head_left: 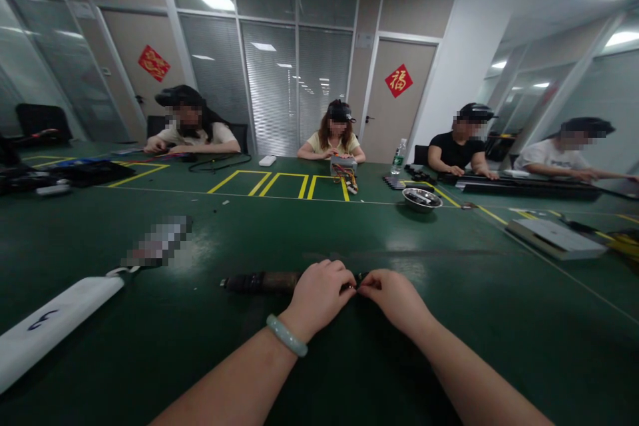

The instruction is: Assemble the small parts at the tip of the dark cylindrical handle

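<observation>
A long dark cylindrical tool (272,282) lies on the green table in front of me, its black narrowed end and small metal tip pointing left. Its middle is brownish; the rest goes under my left hand (322,293), whose fingers are bent over it. A green bangle (287,335) circles my left wrist. My right hand (392,294) is closed in a pinch at the tool's right end, close to my left fingertips. What the right fingers pinch is too small and covered to name.
A white numbered bar (60,323) with a strap lies at left. A metal bowl (422,200) with small parts and a flat grey box (556,238) stand farther right. A water bottle (398,157) is beyond. Several people sit across the green table (210,359).
</observation>
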`<control>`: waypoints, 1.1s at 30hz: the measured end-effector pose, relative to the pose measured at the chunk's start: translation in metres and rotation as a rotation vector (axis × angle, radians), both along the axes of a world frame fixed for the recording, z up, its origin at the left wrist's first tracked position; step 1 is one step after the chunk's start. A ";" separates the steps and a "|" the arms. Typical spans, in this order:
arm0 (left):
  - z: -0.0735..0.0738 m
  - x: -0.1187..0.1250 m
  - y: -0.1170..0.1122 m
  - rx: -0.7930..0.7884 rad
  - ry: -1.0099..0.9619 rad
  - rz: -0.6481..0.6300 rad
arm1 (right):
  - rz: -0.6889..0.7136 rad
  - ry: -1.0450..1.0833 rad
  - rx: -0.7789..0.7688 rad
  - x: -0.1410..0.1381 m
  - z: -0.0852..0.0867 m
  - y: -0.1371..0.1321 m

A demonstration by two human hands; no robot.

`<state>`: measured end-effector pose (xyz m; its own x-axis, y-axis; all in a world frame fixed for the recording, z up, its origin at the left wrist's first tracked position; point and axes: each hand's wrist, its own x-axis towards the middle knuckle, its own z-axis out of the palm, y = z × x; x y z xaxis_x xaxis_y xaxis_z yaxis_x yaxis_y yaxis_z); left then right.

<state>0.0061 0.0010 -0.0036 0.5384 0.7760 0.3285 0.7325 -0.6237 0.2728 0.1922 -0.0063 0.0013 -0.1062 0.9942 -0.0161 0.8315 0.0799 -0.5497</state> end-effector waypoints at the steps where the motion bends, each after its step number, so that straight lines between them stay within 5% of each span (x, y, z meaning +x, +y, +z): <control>1: 0.001 0.000 -0.001 0.003 -0.002 0.001 | 0.005 0.000 0.024 0.001 -0.002 0.000; 15: 0.006 0.000 -0.006 -0.064 0.003 0.084 | 0.044 -0.123 0.252 0.003 -0.013 0.001; 27: 0.006 -0.002 -0.006 -0.061 0.010 0.068 | -0.363 -0.146 0.322 0.060 -0.007 0.033; 33: 0.005 0.000 -0.006 -0.058 0.011 0.097 | -0.316 0.001 0.279 0.051 0.005 0.018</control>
<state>0.0058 -0.0050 0.0016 0.4629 0.8424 0.2758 0.7921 -0.5328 0.2979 0.2431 0.0120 0.0063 0.2049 0.9440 0.2587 0.8387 -0.0331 -0.5436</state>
